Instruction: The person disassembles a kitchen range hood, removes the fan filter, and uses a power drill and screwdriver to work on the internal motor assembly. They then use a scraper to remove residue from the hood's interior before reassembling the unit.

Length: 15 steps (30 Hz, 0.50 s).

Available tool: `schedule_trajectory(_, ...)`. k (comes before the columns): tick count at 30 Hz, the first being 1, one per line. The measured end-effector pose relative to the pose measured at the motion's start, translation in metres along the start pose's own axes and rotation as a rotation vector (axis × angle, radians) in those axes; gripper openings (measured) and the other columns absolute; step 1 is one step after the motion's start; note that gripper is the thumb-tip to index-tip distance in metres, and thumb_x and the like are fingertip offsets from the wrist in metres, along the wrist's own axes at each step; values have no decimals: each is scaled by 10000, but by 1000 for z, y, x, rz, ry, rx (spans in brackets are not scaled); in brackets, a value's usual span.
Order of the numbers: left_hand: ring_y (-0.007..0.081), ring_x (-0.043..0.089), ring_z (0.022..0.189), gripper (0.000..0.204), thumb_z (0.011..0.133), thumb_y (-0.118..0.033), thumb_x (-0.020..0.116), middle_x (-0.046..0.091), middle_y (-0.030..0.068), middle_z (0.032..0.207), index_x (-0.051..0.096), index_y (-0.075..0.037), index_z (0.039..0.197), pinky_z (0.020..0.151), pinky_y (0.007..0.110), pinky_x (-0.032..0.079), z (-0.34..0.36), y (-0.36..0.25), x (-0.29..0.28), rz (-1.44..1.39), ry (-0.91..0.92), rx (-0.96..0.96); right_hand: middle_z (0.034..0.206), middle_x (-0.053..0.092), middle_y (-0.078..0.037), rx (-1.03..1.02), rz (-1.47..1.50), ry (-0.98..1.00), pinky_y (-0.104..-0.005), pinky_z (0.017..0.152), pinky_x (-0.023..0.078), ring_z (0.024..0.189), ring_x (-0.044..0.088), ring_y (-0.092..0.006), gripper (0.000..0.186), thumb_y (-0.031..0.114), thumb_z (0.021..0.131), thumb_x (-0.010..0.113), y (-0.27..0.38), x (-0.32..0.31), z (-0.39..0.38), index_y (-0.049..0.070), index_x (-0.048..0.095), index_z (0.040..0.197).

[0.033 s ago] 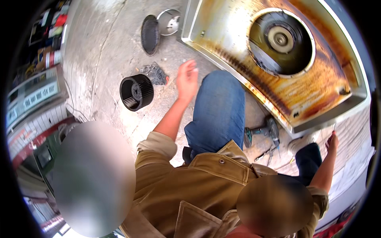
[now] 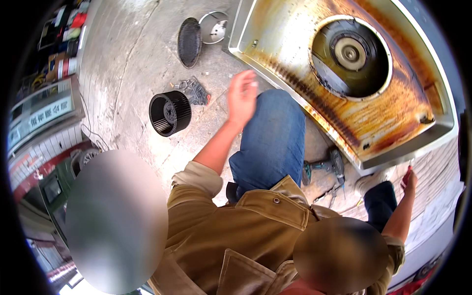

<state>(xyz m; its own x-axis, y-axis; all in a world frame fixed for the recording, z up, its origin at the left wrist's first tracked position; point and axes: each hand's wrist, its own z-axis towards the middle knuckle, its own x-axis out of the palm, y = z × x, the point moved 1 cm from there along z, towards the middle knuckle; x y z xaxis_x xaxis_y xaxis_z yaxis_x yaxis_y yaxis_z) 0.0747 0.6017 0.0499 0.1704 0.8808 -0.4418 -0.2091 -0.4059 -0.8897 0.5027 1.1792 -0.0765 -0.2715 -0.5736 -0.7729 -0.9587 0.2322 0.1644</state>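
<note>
My left hand (image 2: 243,98) is raised beside my bent knee, its fingers stretched out and loosely together, with nothing in it. It is close to the near left edge of a large metal range hood (image 2: 290,83), stained brown with grease. The hood's round opening shows a dark fan housing (image 2: 350,54) with a pale motor hub in it. At the far right my right hand (image 2: 409,182) is closed round a red-handled screwdriver (image 2: 405,178), beside the hood's lower right corner. The thin shaft is small and partly hard to make out.
On the concrete floor left of me lie a black fan wheel (image 2: 169,113), a dark grey piece with metal clips (image 2: 195,92), a round mesh filter (image 2: 189,43) and a metal cup (image 2: 213,27). A cordless drill (image 2: 330,166) and pliers (image 2: 328,193) lie between my legs.
My left hand has shifted right and slightly up, nearer the hood. The right hand has moved a little downward and turned, so the red handle shows more.
</note>
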Motion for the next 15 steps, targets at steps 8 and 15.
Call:
schedule_trajectory(8,207,585,846,286,772,-21,579,556,89,997,542,-62,1052,712,310,480,-29,-150,131,-194,558,501,1069,593,-75,-763,399,-164,-241,737,425,878,560,-140,424,306,881,514,145,-136,-193,22,525,1196)
schedule_trajectory(15,247,472,1106,429,720,-154,657,479,74,1214,529,-124,1128,943,436,353,-52,-140,161,38,1032,1015,840,518,-62,-1155,588,268,-275,748,416,792,520,-144,158,54,815,511,164,-91,-353,-3,539,960)
